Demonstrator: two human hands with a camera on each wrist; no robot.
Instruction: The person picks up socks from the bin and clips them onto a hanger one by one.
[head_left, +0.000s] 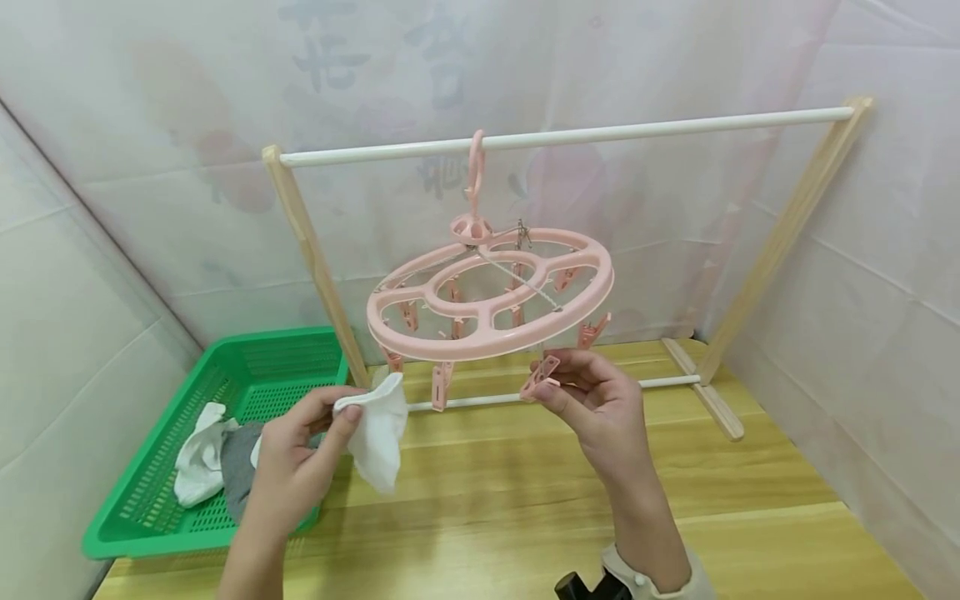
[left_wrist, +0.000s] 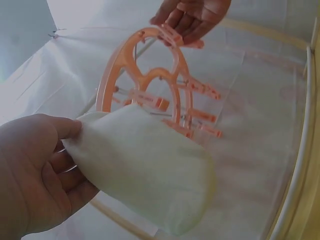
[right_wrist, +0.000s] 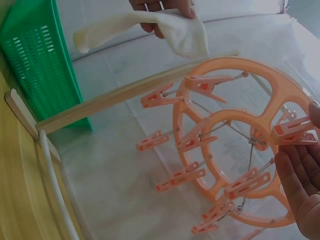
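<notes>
A white sock (head_left: 379,433) hangs from my left hand (head_left: 303,450), its opening pinched between thumb and fingers. In the left wrist view the sock (left_wrist: 145,165) covers part of the drying hanger behind it. My right hand (head_left: 600,408) holds a pink clothespin (head_left: 541,378) at the near right rim of the round pink drying hanger (head_left: 491,343). Several other clothespins dangle from the hanger, one of them (head_left: 441,386) between my two hands. The hanger's hook (head_left: 477,167) sits over the white rod (head_left: 600,133), and its ring tilts.
A green basket (head_left: 150,546) stands at the left, with a white cloth piece (head_left: 201,458) and a grey one (head_left: 238,467) in it. Wooden posts (head_left: 783,242) carry the rod at both ends. A lower white bar (head_left: 487,401) runs close over the wooden table (head_left: 480,533).
</notes>
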